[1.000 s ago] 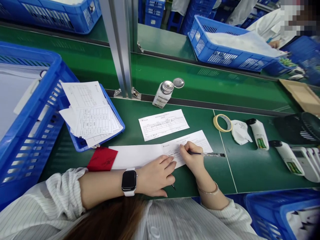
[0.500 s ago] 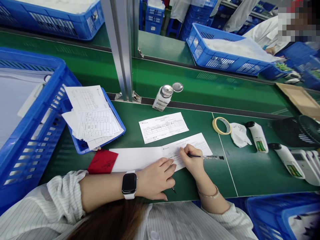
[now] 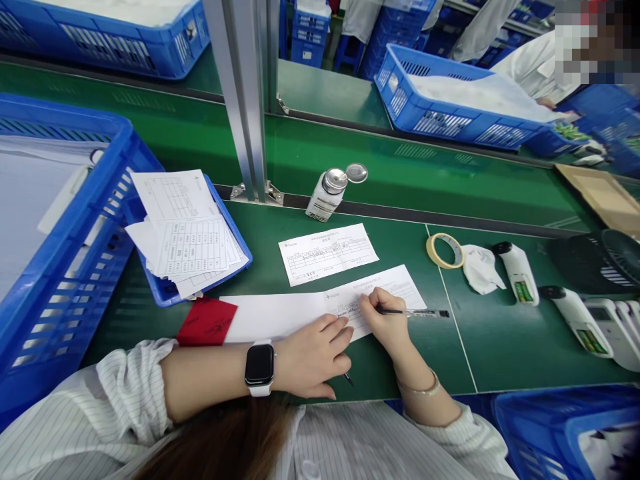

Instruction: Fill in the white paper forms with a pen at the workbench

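My right hand (image 3: 387, 318) is closed around a black pen (image 3: 423, 313), its tip end on the printed form page of a long white form pad (image 3: 280, 315). My left hand (image 3: 319, 357) rests on the lower edge of that pad, fingers spread and lying flat. A dark pointed tip (image 3: 349, 379) shows beside the left thumb; the rest of it is hidden under the hand. Just above the pad lies a separate filled-in form (image 3: 329, 254). Dark red carbon paper (image 3: 207, 322) sticks out at the pad's left end.
Left of the pad stands a blue tray (image 3: 235, 268) of papers, beside a big blue crate (image 3: 117, 143). A pump bottle (image 3: 324, 200) stands near a metal post (image 3: 245, 100). To the right are a tape roll (image 3: 445, 251), handheld white devices (image 3: 517, 273) and a black fan (image 3: 595, 260). A co-worker stands across the belt.
My hands have barely moved; the pen is still at the same part of the form. The whole view has shifted very slightly. Across the belt, the co-worker's hand has moved a little.
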Tool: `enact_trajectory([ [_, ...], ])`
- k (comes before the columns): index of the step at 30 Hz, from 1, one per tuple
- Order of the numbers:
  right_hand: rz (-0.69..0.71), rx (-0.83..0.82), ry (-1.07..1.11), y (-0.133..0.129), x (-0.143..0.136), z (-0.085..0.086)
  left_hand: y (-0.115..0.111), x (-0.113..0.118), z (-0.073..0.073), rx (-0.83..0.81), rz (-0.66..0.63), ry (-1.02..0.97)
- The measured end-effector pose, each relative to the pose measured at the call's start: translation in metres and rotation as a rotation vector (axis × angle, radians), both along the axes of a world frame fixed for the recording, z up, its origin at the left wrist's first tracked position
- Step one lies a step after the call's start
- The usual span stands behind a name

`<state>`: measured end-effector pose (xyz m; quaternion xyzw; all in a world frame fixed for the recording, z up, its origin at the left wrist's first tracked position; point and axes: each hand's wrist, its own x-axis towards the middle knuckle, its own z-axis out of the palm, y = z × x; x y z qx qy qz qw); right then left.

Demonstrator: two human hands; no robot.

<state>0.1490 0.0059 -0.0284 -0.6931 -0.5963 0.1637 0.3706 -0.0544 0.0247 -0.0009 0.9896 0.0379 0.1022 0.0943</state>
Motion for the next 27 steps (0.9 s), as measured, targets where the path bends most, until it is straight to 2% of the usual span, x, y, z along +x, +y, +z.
enact_trajectory([
  [11, -0.039, -0.018, 0.016, 0.0003, -0.0041, 0.0075, -0.0001, -0.0004, 0.0018, -0.002, -0.003, 0.019],
  [27, -0.028, 0.003, 0.005, 0.0004, -0.0032, 0.0055, -0.0014, 0.0005, -0.0014, -0.007, 0.007, 0.001],
])
